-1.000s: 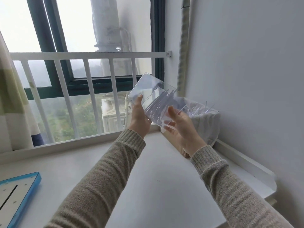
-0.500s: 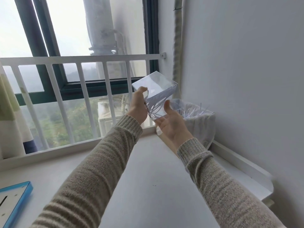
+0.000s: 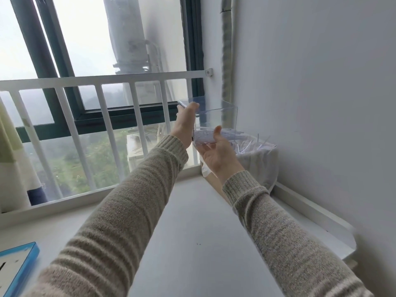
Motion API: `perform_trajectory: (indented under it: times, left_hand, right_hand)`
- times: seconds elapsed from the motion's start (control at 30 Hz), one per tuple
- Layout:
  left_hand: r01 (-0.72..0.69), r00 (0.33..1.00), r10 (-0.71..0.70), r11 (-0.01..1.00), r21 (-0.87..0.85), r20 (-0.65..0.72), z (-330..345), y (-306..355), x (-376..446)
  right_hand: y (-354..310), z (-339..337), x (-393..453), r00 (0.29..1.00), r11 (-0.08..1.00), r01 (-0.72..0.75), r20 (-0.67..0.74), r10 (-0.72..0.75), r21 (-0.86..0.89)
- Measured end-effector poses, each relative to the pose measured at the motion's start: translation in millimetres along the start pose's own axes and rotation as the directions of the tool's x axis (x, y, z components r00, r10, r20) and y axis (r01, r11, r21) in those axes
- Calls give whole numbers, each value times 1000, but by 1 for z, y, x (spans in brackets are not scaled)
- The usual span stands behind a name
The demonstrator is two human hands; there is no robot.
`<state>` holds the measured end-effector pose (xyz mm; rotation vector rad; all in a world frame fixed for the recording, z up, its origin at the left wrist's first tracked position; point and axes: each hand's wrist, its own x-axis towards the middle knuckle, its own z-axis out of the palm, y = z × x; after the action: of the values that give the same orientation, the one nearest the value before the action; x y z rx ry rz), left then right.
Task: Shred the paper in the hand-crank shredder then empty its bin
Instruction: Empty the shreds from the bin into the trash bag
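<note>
The clear plastic shredder bin is held upside down over a lined waste basket in the far right corner. My left hand grips the bin's left side, fingers hooked over its raised base. My right hand holds the bin's lower edge from underneath, thumb up against the near wall. White paper strips cluster at the bin's downturned mouth, and more strips lie on top of the basket's white liner. The blue-and-white shredder top lies on the white table at the bottom left.
The white table runs to a white railing and window on the far side. A grey wall bounds the right, with a white ledge along its foot. A curtain hangs at the left.
Both hands tipped the bin from a slanted pose to fully upside down and moved it right, over the basket. Most strips have slid down to its mouth. The camera view rose slightly.
</note>
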<state>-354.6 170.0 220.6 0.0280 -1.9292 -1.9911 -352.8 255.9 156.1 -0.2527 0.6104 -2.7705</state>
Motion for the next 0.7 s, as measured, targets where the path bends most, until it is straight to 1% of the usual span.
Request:
perform_trajectory:
  times: [0.13,0.23,0.33,0.47,0.57,0.7]
  left_hand:
    - [-30,1000,30,998,48,5,3,2,6]
    - [-82,996,84,986,146,-5,8,7,10]
    - [-104,994,108,968,229,-4,13,12,16]
    - [-98,995,98,940,328,14,20,20,21]
    - [-107,994,98,908,405,41,29,26,22]
    - [-100,995,80,881,463,62,41,33,26]
  right_hand:
    - [-1,3,3,1000,999,10,-8,-10,43]
    - [0,7,7,1000,996,10,4,-10,92]
    - [0,11,8,1000,990,3,9,-4,141]
    - [-1,13,10,1000,974,6,18,-10,225]
    - [-3,15,11,998,963,8,62,-26,268]
    - [-8,16,18,995,950,7,95,-38,313]
